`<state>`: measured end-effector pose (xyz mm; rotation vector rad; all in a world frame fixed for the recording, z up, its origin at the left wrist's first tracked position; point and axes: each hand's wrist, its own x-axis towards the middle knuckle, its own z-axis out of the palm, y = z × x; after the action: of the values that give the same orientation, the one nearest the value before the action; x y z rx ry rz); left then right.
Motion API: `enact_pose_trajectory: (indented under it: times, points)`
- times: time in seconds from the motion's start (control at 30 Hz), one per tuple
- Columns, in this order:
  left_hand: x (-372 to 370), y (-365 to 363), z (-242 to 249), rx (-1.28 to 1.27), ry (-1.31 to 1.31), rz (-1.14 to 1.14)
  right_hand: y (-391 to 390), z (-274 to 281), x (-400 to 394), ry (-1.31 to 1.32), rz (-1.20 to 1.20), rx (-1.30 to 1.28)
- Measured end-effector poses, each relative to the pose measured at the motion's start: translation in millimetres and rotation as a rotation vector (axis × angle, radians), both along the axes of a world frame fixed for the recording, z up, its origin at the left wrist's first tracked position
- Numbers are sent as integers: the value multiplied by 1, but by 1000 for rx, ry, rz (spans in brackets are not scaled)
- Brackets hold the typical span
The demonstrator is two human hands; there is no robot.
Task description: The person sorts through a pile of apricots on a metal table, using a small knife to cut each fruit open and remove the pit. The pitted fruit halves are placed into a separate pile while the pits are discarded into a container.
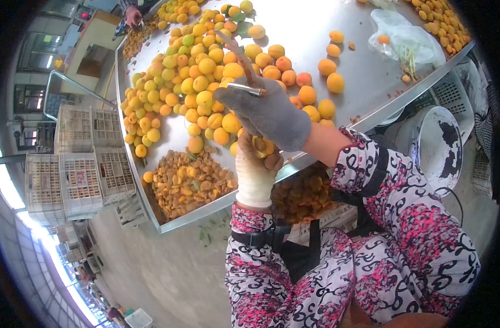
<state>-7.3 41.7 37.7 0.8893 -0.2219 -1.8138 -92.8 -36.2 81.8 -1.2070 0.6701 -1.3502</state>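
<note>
My left hand, in a white glove, is closed around an opened apricot whose orange flesh shows, low over the table's near edge. Just above it, my right hand, in a grey glove, grips a short silver metal tool that sticks out past the thumb. A thin, curved brownish strip rises from the same hand over the fruit. Whole yellow and orange apricots lie heaped on the metal table beyond my hands. To their left is a pile of apricot pits.
Below the table edge, a crate holds orange-brown pieces. A clear plastic bag lies at the table's right. A white basin stands beside my right arm, stacked crates at left. Another person's hand shows at the far corner.
</note>
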Motion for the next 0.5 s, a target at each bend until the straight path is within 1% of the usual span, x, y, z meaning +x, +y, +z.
enact_pose_trajectory:
  times: [0.03,0.07,0.1,0.13,0.17,0.2,0.23,0.27,0.3,0.37,0.4,0.47,0.5]
  points:
    - [-22,1,22,129,-232,195,0,-6,5,127,-159,-274]
    - [-34,1,34,258,-464,391,-3,-7,-1,127,-158,-274]
    - [-20,-1,23,260,-462,395,-7,-10,-12,-156,108,88]
    - [6,-5,1,85,-52,82,-9,-10,-17,-436,373,454]
    - [22,-7,-17,-94,355,-232,-8,-7,-17,-434,376,457]
    - [24,-8,-23,-93,356,-228,-5,-3,-17,-372,377,439]
    - [25,-11,-29,-211,390,-324,-2,2,-16,-310,376,419]
    - [26,-12,-33,-330,423,-421,2,8,-15,-174,360,329]
    - [26,-11,-31,-331,423,-422,4,9,-14,-174,359,329]
    - [27,-4,-23,-186,364,-325,7,11,-13,-269,383,347]
    - [26,-5,-19,-188,358,-326,6,8,-14,-274,385,343]
    - [24,-6,-12,36,190,-155,-2,-7,-13,-365,421,393]
    - [22,-6,-10,32,190,-158,-9,-18,-5,-364,419,388]
